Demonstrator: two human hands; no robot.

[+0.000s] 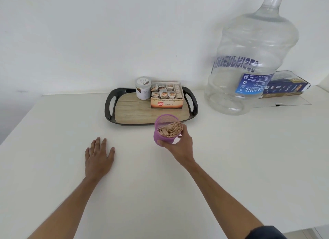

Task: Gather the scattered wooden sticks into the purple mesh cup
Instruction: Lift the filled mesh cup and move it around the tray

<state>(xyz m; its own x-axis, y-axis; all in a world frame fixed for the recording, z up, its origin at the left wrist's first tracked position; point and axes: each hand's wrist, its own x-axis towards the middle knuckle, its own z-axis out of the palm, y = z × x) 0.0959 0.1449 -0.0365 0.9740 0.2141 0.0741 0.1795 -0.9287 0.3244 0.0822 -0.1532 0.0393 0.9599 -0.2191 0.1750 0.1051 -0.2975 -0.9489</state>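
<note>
The right hand (183,142) is wrapped around the round purple mesh cup (164,130) and grips it by its side. The cup is tipped a little and is full of thin wooden sticks (171,129). It sits just near the front edge of the black tray with a wood-look floor (135,110). The left hand (98,157) lies flat and loose on the white desk (53,132), well to the left, holding nothing. On the far part of the tray stand a white round tub (143,87) and an open box of tea bags (167,94), side by side. A big clear water bottle (249,60) stands at the far right.
</note>
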